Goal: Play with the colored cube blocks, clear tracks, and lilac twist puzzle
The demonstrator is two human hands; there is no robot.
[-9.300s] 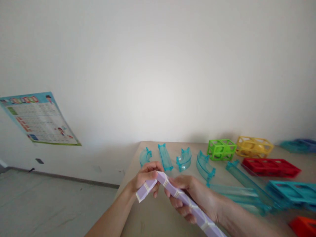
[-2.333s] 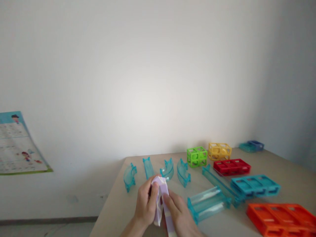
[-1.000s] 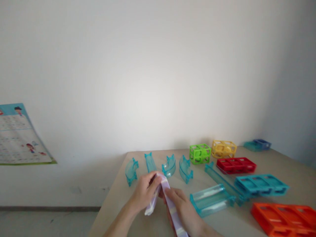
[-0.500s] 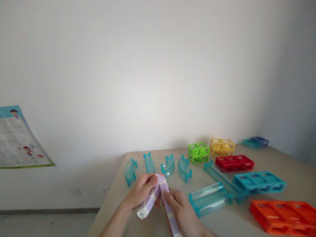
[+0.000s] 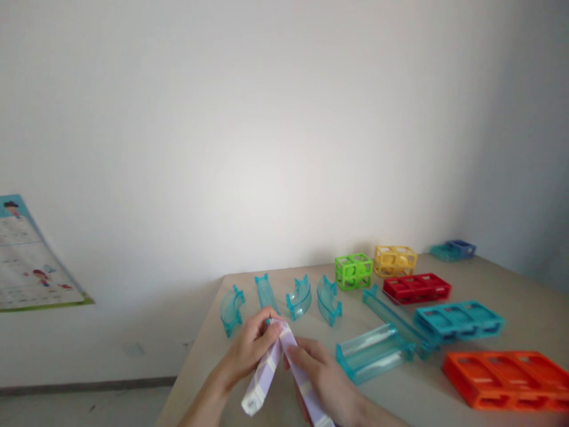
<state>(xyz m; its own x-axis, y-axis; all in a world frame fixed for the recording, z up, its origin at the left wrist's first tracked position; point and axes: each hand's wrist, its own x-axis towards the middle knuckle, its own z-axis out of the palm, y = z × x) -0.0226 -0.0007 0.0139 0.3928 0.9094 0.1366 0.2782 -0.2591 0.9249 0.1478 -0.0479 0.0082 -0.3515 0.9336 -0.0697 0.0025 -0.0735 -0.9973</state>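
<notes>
Clearly my left hand (image 5: 248,354) and right hand (image 5: 320,381) both pinch the lilac segmented strip (image 5: 262,379) near its fold. It looks light, with stiff segments and floppy joints, so hold beside a hinge.

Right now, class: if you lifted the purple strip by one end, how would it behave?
The strip would probably flop at its joints: it bends sharply into a peak between the left hand and right hand. Each segment between the white bands looks straight, so likely stiff.

Tracks (image 5: 299,296) ahead of hands (image 5: 246,356) (trays (image 5: 459,320) rightward).
</notes>
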